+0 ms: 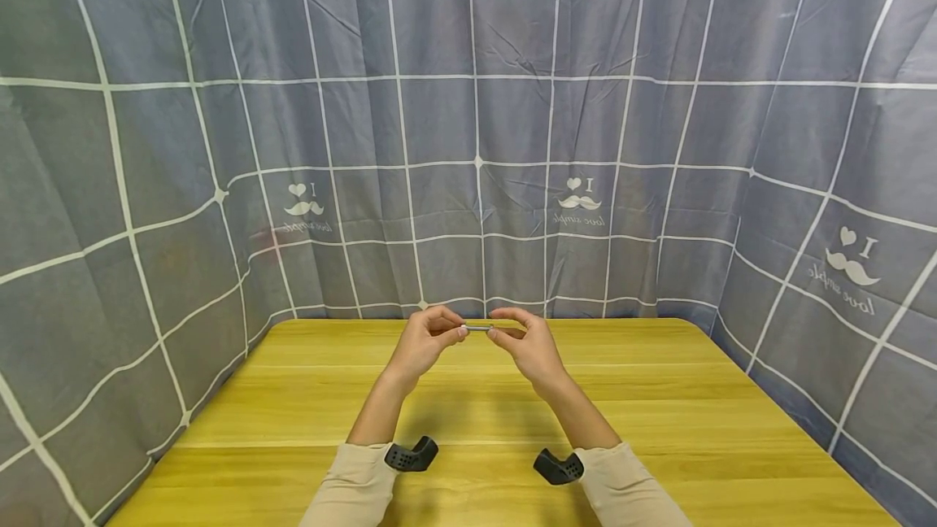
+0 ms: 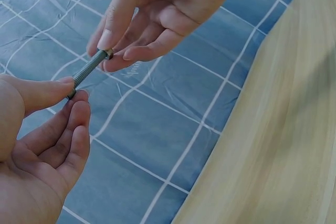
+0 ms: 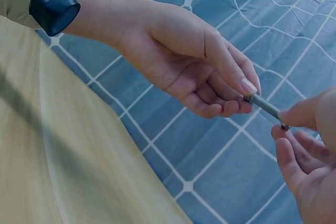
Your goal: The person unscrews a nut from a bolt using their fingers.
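Held level above the far part of the table is a grey metal bolt (image 1: 479,328), its thread plain in the left wrist view (image 2: 89,70). My left hand (image 1: 420,346) pinches one end between thumb and fingertips. At the other end, my right hand (image 1: 537,350) pinches it with the thumb on top and fingers beneath. A small wider metal piece shows at each end of the bolt (image 3: 266,106), partly covered by fingertips; I cannot tell which is the head and which a nut.
Below the hands lies a yellow wood-grain table (image 1: 468,413). Grey curtains (image 1: 512,120) with white grid lines hang behind it and along both sides. A black wrist device (image 1: 412,455) sits by the left sleeve, and another black device (image 1: 560,467) by the right.
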